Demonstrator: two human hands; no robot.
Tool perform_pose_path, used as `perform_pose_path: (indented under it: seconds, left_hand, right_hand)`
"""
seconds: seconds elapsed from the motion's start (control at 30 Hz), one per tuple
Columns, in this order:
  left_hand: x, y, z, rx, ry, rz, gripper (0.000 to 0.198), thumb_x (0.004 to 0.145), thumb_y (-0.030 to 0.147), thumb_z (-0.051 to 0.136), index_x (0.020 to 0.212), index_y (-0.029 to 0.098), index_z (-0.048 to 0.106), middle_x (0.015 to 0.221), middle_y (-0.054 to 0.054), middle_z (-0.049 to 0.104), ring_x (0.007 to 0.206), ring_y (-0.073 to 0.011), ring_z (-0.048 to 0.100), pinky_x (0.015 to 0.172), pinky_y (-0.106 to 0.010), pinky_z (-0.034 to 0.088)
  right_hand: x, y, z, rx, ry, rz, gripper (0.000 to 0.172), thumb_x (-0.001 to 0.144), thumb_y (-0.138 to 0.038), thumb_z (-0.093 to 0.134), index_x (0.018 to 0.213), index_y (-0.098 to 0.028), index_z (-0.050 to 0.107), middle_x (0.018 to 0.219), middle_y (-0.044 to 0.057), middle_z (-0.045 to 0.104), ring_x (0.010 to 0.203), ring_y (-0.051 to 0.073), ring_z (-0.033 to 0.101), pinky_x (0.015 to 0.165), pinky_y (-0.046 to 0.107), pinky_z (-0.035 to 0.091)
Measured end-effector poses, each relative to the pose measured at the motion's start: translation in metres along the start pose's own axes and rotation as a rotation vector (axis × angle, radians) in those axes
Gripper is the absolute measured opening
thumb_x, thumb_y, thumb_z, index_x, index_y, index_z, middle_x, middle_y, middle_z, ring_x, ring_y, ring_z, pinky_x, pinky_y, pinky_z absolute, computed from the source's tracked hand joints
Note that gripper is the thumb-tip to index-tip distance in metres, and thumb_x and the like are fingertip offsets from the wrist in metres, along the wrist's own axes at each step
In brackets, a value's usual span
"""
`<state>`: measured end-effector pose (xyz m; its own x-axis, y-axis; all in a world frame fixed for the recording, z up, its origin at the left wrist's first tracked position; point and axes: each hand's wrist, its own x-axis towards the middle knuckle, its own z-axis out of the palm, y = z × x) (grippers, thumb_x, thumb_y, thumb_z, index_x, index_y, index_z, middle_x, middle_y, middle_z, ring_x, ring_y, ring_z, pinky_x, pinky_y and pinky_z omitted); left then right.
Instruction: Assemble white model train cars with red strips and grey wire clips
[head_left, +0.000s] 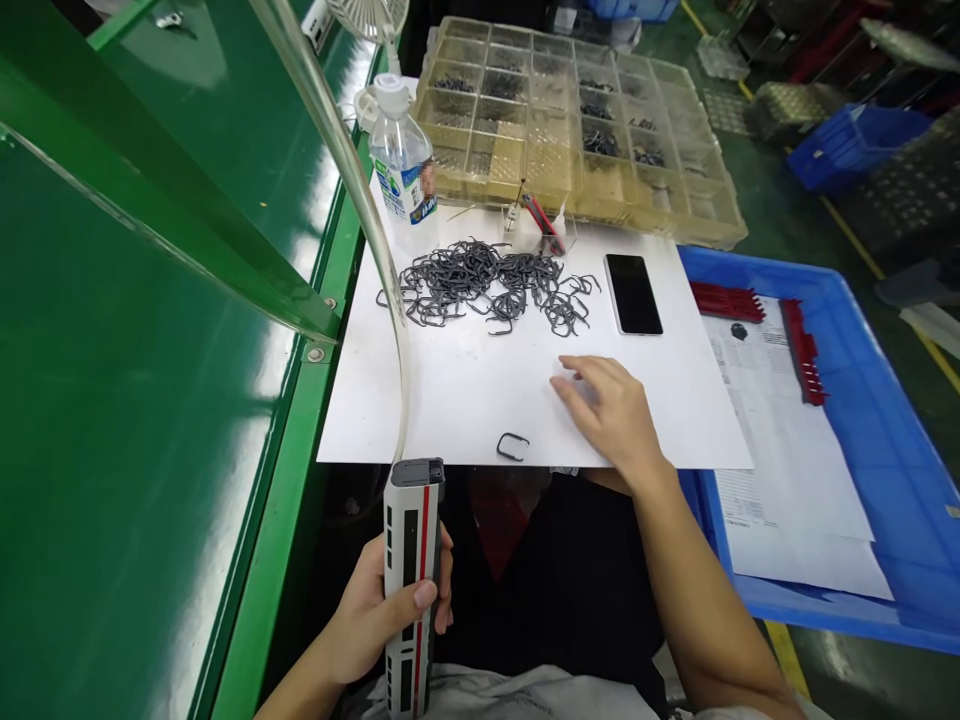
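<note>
My left hand [375, 610] is wrapped round a model train car [411, 590], white with a red stripe and dark windows, held upright below the board's front edge. Over the white board [465, 390] hovers my right hand [611, 410], thumb and fingers apart, with nothing seen between them. A single dark grey U-shaped clip-like part [513, 446] lies near the front edge, left of that hand. Farther back is a loose pile of similar dark grey parts [465, 275]. A black-screened phone [634, 294] rests to the pile's right.
A divided clear plastic tray [570, 185] stands behind the board. On the left are a water bottle [401, 150], a bent metal tube [349, 150] and a green frame [300, 460]. A blue bin [862, 350] at right holds papers [795, 480] and red parts [802, 350].
</note>
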<state>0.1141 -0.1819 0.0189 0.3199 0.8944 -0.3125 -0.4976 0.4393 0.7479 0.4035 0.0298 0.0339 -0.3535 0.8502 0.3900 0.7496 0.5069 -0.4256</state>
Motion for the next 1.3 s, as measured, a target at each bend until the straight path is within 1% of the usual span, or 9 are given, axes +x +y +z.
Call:
perform_pose_path:
  seconds: [0.1, 0.27, 0.47, 0.63, 0.87, 1.0, 1.13, 1.2, 1.3]
  left_hand:
    - [0.0, -0.003, 0.0, -0.045, 0.021, 0.017, 0.039, 0.101, 0.045, 0.08, 0.125, 0.018, 0.065, 0.086, -0.002, 0.067, 0.063, -0.0157, 0.069, 0.067, -0.035, 0.064]
    - [0.002, -0.005, -0.002, -0.066, 0.086, 0.054, 0.037, 0.101, 0.043, 0.079, 0.126, 0.019, 0.065, 0.087, -0.001, 0.067, 0.064, -0.0156, 0.07, 0.067, -0.034, 0.065]
    - [0.001, 0.0, -0.006, -0.006, 0.099, 0.093, 0.035, 0.102, 0.041, 0.078, 0.126, 0.019, 0.064, 0.088, -0.002, 0.068, 0.065, -0.0175, 0.072, 0.063, -0.033, 0.063]
    - [-0.002, 0.0, -0.005, 0.039, 0.134, 0.066, 0.037, 0.101, 0.043, 0.079, 0.126, 0.02, 0.064, 0.087, -0.001, 0.067, 0.064, -0.0182, 0.071, 0.061, -0.032, 0.062]
    - [0.0, 0.003, 0.002, 0.124, 0.228, -0.024, 0.048, 0.095, 0.054, 0.084, 0.122, 0.02, 0.064, 0.085, -0.001, 0.068, 0.064, -0.0183, 0.069, 0.064, -0.033, 0.058]
    - [0.0, 0.007, 0.004, 0.145, 0.252, -0.037, 0.052, 0.093, 0.057, 0.086, 0.121, 0.019, 0.065, 0.085, -0.001, 0.067, 0.064, -0.0186, 0.069, 0.063, -0.033, 0.057]
    - [-0.002, 0.009, 0.004, 0.162, 0.292, -0.045, 0.053, 0.091, 0.058, 0.087, 0.12, 0.019, 0.066, 0.084, -0.001, 0.067, 0.064, -0.0187, 0.068, 0.063, -0.033, 0.056]
    - [-0.002, 0.009, 0.003, 0.188, 0.301, -0.043, 0.053, 0.092, 0.059, 0.086, 0.12, 0.019, 0.067, 0.084, -0.001, 0.067, 0.064, -0.0186, 0.068, 0.063, -0.033, 0.055]
    - [-0.001, 0.007, 0.001, 0.22, 0.274, -0.037, 0.052, 0.094, 0.059, 0.084, 0.12, 0.018, 0.067, 0.084, -0.001, 0.067, 0.065, -0.019, 0.068, 0.064, -0.034, 0.056]
  right_hand:
    - [-0.021, -0.032, 0.007, -0.039, -0.07, -0.229, 0.039, 0.106, -0.044, 0.073, 0.132, -0.015, 0.075, 0.124, 0.017, 0.08, 0.109, 0.031, 0.073, 0.09, 0.047, 0.064]
    - [-0.039, -0.055, 0.027, -0.064, -0.14, -0.492, 0.018, 0.107, -0.028, 0.072, 0.12, -0.018, 0.078, 0.122, 0.009, 0.083, 0.1, 0.026, 0.07, 0.08, 0.041, 0.06]
    - [-0.017, -0.02, 0.02, 0.247, -0.198, -0.309, 0.019, 0.11, -0.035, 0.067, 0.117, -0.023, 0.08, 0.118, 0.01, 0.081, 0.101, 0.024, 0.075, 0.086, 0.041, 0.063]
    - [0.042, 0.022, 0.005, -0.027, -0.143, -0.038, 0.031, 0.103, -0.024, 0.064, 0.13, -0.017, 0.077, 0.128, 0.017, 0.076, 0.111, 0.034, 0.073, 0.096, 0.051, 0.06]
    - [0.107, 0.005, 0.032, -0.068, -0.392, -0.089, 0.024, 0.102, -0.019, 0.065, 0.122, -0.017, 0.079, 0.121, 0.013, 0.074, 0.102, 0.028, 0.07, 0.081, 0.036, 0.05]
    - [0.11, 0.001, 0.04, -0.07, -0.47, -0.147, 0.026, 0.105, -0.016, 0.055, 0.113, -0.018, 0.08, 0.115, 0.012, 0.075, 0.099, 0.026, 0.068, 0.075, 0.033, 0.044]
    - [0.097, 0.013, 0.015, -0.066, -0.538, -0.256, 0.043, 0.097, -0.004, 0.049, 0.115, -0.025, 0.083, 0.129, 0.007, 0.077, 0.101, 0.024, 0.069, 0.074, 0.032, 0.044]
    - [0.089, 0.012, 0.003, -0.111, -0.494, -0.199, 0.048, 0.095, -0.002, 0.047, 0.117, -0.023, 0.083, 0.131, 0.007, 0.077, 0.103, 0.025, 0.071, 0.077, 0.034, 0.047]
    - [0.075, -0.005, 0.002, -0.19, -0.393, 0.002, 0.031, 0.104, -0.016, 0.053, 0.12, -0.016, 0.079, 0.121, 0.013, 0.079, 0.101, 0.029, 0.072, 0.081, 0.037, 0.05]
